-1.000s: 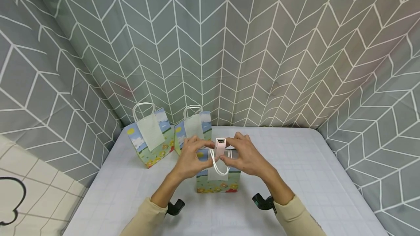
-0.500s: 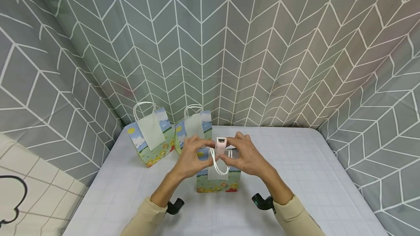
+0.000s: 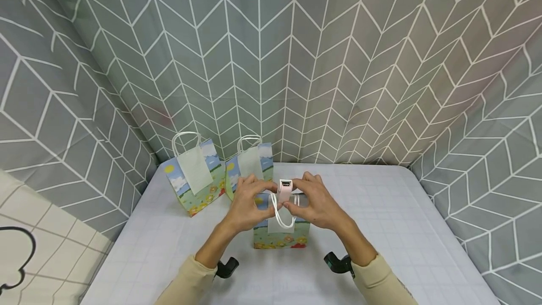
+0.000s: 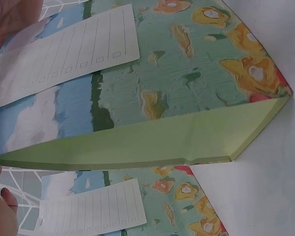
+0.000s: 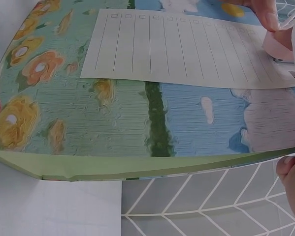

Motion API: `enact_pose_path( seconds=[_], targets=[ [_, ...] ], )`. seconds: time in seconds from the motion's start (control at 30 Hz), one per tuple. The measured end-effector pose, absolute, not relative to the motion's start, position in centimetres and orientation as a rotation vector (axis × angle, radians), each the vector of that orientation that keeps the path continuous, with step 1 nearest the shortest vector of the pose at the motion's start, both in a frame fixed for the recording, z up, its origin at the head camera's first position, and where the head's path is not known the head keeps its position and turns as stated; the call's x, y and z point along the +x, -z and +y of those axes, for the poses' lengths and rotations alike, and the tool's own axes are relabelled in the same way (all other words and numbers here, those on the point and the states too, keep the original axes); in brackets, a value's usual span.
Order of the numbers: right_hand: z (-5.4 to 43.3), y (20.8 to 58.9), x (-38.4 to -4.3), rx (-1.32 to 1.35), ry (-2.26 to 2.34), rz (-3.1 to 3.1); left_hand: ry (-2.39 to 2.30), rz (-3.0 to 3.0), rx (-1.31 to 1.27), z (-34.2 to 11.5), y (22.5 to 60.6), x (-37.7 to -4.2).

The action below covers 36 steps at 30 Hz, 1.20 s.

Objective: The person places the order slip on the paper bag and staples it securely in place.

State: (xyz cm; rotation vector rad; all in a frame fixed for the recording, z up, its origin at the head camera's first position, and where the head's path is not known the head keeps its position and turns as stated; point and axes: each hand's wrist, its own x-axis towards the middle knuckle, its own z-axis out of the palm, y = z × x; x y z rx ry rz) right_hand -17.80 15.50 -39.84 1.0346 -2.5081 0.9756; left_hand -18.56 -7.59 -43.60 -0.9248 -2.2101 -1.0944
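Between my two hands is a small pink stapler (image 3: pixel 285 193) with a white end and a dark slot, upright at the top edge of a paper gift bag (image 3: pixel 275 240). My left hand (image 3: pixel 249 204) pinches it from the left with thumb and index finger. From the other side my right hand (image 3: pixel 318 202) does the same. The bag's white handle (image 3: pixel 284 222) hangs forward below the thumbs. A lined white card (image 5: pixel 186 46) with small checkboxes lies against the bag's flowered front. The stapler's lower part is hidden by the thumbs.
Behind to the left stand two similar gift bags with white cards, the outer bag (image 3: pixel 178 189) tilted and the nearer bag (image 3: pixel 267 154) partly behind my left hand. A white cloth covers the table (image 3: pixel 372 229). A patterned curtain (image 3: pixel 338 84) encloses the back and sides.
The stapler dips very slightly between my fingers. Both hands otherwise stay in place, and the bags have not moved.
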Motion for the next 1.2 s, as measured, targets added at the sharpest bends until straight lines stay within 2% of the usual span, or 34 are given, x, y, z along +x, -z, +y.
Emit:
enact_pose_path(
  seconds=[1.2],
  targets=[
    [15.44,40.53,-18.05,0.985,-1.072,-2.491,1.122,-2.194,-0.929,-8.2,44.13,-18.43]
  ],
)
